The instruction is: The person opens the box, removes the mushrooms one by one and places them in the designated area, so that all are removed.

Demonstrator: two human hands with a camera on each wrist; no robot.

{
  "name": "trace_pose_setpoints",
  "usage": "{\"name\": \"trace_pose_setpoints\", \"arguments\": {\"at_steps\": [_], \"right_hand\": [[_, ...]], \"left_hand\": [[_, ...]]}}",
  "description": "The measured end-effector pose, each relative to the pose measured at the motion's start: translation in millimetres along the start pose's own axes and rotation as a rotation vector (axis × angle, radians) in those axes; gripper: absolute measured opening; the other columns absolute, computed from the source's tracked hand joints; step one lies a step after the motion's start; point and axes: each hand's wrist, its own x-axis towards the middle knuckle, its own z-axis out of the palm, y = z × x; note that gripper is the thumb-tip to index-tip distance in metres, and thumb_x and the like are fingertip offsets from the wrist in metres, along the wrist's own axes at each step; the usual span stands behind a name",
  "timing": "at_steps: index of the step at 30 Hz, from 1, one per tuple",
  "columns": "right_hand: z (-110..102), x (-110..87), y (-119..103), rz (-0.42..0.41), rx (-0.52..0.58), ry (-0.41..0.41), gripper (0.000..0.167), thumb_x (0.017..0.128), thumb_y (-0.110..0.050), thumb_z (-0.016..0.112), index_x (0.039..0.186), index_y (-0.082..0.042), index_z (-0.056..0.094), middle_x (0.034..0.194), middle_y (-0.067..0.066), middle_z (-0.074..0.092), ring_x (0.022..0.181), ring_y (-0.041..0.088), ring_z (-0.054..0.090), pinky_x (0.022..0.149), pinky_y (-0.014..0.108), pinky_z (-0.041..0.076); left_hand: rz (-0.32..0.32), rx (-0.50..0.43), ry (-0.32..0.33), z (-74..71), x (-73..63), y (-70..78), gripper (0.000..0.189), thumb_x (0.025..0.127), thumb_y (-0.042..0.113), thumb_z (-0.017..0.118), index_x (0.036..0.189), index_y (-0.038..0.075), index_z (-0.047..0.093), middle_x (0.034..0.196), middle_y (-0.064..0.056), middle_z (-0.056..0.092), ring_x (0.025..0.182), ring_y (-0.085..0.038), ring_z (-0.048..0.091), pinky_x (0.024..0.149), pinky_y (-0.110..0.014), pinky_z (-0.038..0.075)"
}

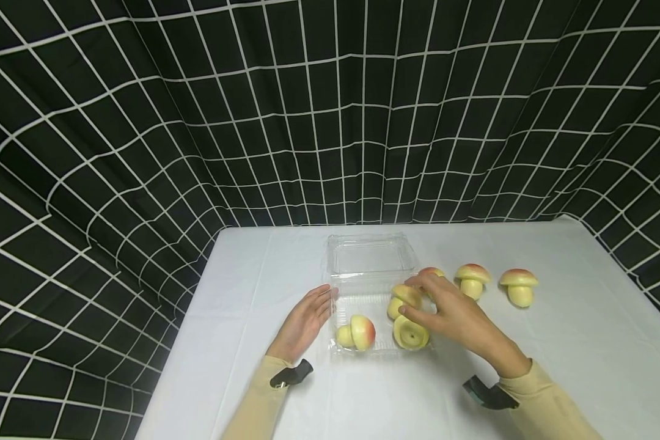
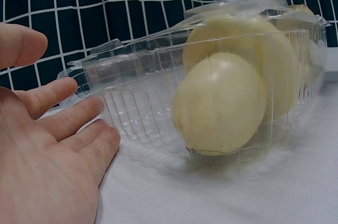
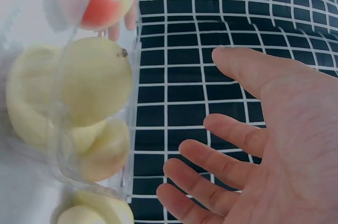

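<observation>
A clear plastic clamshell box [image 1: 374, 347] lies with its lid [image 1: 371, 253] folded back. Inside it are mushroom-shaped pieces with pale stems: a red-tinged one [image 1: 362, 333] at the front left, another [image 1: 406, 297] toward the back right, and one [image 1: 410, 333] with its round underside showing at the front right. Beside the left wall my left hand [image 1: 304, 327] is held with fingers extended and nothing in it. My right hand [image 1: 453, 311] hovers over the right side of the box, its fingers spread; the right wrist view shows the palm bare.
Right of the box, one mushroom-shaped piece [image 1: 432, 273] is partly hidden behind my right hand. Two others, a nearer one [image 1: 472, 282] and a farther one [image 1: 519, 287], stand on the white tablecloth [image 1: 242, 275]. A black curtain with a white grid [image 1: 352, 122] hangs around the table.
</observation>
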Motion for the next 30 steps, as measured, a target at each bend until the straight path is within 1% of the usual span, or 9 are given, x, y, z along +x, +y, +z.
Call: {"name": "trace_pose_setpoints", "arguments": {"at_steps": [6, 13, 19, 22, 25, 30], "right_hand": [[7, -2.5, 0, 0.020, -0.019, -0.036, 0.045, 0.093, -0.046, 0.070, 0.126, -0.016, 0.064, 0.129, 0.003, 0.066, 0.120, 0.028, 0.062, 0.094, 0.052, 0.055], [10, -2.8, 0, 0.030, -0.002, -0.079, 0.042, 0.093, -0.043, 0.072, 0.125, -0.017, 0.065, 0.131, 0.003, 0.065, 0.118, 0.026, 0.063, 0.092, 0.049, 0.056], [14, -5.0, 1, 0.046, -0.010, -0.133, 0.041, 0.092, -0.045, 0.072, 0.121, -0.017, 0.067, 0.131, 0.007, 0.064, 0.127, 0.034, 0.060, 0.089, 0.053, 0.058], [15, -6.1, 2, 0.042, -0.019, -0.157, 0.040, 0.090, -0.046, 0.073, 0.120, -0.019, 0.067, 0.130, 0.004, 0.063, 0.125, 0.030, 0.061, 0.086, 0.049, 0.058], [15, -6.4, 2, 0.027, -0.036, -0.171, 0.039, 0.089, -0.045, 0.075, 0.119, -0.020, 0.067, 0.126, 0.001, 0.063, 0.116, 0.022, 0.062, 0.083, 0.043, 0.057], [17, -6.9, 2, 0.003, -0.054, -0.183, 0.038, 0.089, -0.042, 0.076, 0.118, -0.019, 0.068, 0.123, 0.000, 0.065, 0.110, 0.018, 0.062, 0.080, 0.038, 0.056]], "left_hand": [[0.004, 0.001, -0.010, -0.3, 0.3, 0.0, 0.054, 0.113, 0.028, 0.020, 0.158, -0.002, 0.013, 0.168, -0.021, 0.016, 0.159, -0.031, 0.014, 0.132, -0.036, 0.018], [0.006, 0.008, -0.018, -0.4, 1.2, 0.4, 0.055, 0.113, 0.029, 0.021, 0.159, -0.001, 0.013, 0.169, -0.020, 0.016, 0.159, -0.030, 0.013, 0.132, -0.036, 0.016], [0.003, 0.011, -0.016, -1.1, 0.7, 0.1, 0.055, 0.113, 0.029, 0.021, 0.158, -0.001, 0.014, 0.168, -0.019, 0.018, 0.159, -0.029, 0.015, 0.132, -0.037, 0.017], [0.003, 0.012, -0.019, -1.3, 0.6, 0.1, 0.055, 0.113, 0.029, 0.021, 0.159, -0.002, 0.013, 0.168, -0.019, 0.017, 0.159, -0.029, 0.014, 0.132, -0.036, 0.017], [0.005, 0.013, -0.020, -1.4, 0.7, 0.3, 0.056, 0.113, 0.029, 0.021, 0.159, -0.002, 0.012, 0.169, -0.020, 0.016, 0.159, -0.030, 0.013, 0.132, -0.036, 0.016], [0.001, 0.008, -0.013, -0.6, 0.6, 0.8, 0.055, 0.113, 0.029, 0.021, 0.159, -0.001, 0.013, 0.169, -0.020, 0.016, 0.159, -0.030, 0.013, 0.132, -0.036, 0.016]]}}
